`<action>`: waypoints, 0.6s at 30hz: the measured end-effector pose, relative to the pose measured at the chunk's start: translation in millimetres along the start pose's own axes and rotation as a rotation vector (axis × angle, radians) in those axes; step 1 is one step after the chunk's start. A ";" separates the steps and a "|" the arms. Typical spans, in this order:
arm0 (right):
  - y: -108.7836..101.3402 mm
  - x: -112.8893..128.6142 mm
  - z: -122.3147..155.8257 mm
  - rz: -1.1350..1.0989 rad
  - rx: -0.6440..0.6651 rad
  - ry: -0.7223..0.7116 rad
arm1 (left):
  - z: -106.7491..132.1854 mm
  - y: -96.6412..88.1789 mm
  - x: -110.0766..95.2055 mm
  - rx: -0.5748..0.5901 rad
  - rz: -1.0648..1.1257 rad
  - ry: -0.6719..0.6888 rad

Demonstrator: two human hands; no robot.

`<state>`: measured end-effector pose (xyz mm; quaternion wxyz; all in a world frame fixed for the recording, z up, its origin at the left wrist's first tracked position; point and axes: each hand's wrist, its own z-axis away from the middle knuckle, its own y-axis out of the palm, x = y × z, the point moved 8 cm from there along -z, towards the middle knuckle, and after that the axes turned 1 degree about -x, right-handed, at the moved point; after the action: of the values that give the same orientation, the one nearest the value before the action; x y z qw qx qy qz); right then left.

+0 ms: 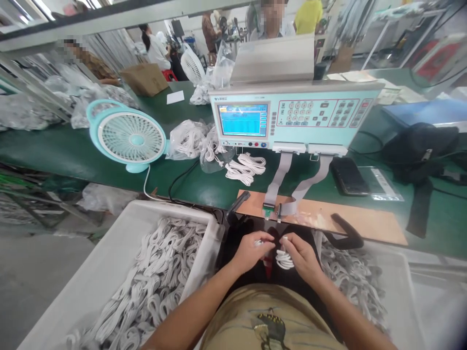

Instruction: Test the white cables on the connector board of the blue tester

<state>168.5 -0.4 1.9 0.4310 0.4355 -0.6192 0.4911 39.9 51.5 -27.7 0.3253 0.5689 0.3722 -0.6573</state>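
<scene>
- My right hand [302,256] is grasping a small coiled bundle of thin white cable [284,260]; its loops are hanging beside my fingertips, above my lap.
- My left hand [250,252] is pinching a small white cable end [259,242]; my fingers are hiding most of it, so I cannot tell whether it is belonging to that coil.
- Both grips are facing each other, slightly apart, in front of the dark green tabletop [197,187].
- Just beyond them, a long copper-brown flat board [375,227] is lying along the near edge, carrying a small green circuit-board connector [269,212].
- Flat grey ribbon cables [280,172] are running from there up to a boxy pale turquoise tester [292,133], whose blue screen is glowing.
- Tied white cable bundles [245,168] are lying before the tester; a black smartphone [349,176] is resting farther right.
- On my left, a large white plastic bin [113,248] is holding many coiled whitish cables [156,277].
- A round turquoise fan [134,138] is standing beyond it.
</scene>
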 end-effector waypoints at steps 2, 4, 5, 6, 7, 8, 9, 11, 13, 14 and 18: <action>4.5 -9.7 -7.9 -0.056 -0.014 0.039 | 3.2 0.1 -12.8 0.078 0.042 0.077; 7.8 -17.0 -15.3 -0.104 -0.035 0.078 | 2.3 -0.6 -24.0 0.106 0.043 0.137; 8.4 -20.0 -18.5 -0.125 -0.053 0.100 | 0.6 -1.2 -27.5 0.105 0.039 0.152; 8.5 -22.4 -21.1 -0.142 -0.071 0.122 | -1.6 -1.5 -29.6 0.104 0.037 0.157; 8.2 -23.9 -23.3 -0.156 -0.090 0.142 | -4.0 -1.1 -30.0 0.105 0.040 0.150; 7.4 -24.6 -25.0 -0.165 -0.111 0.158 | -6.4 -1.0 -28.6 0.097 0.052 0.131; 6.5 -24.6 -26.2 -0.170 -0.130 0.171 | -8.6 -1.2 -25.7 0.077 0.071 0.101; 4.6 -23.0 -27.4 -0.167 -0.165 0.184 | -11.7 -2.1 -16.3 0.006 0.121 0.026; 3.6 -20.8 -27.2 -0.166 -0.193 0.185 | -12.7 -3.1 -5.5 -0.082 0.173 -0.042; 3.7 -19.8 -26.8 -0.168 -0.201 0.182 | -12.7 -3.3 -0.7 -0.120 0.197 -0.065; 5.2 -18.8 -24.8 -0.179 -0.215 0.168 | -13.8 -2.6 10.1 -0.161 0.234 -0.111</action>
<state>170.8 27.0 -13.8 0.5674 0.3976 -0.5888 0.4163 43.2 64.6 -38.4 0.4643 0.5432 0.3365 -0.6133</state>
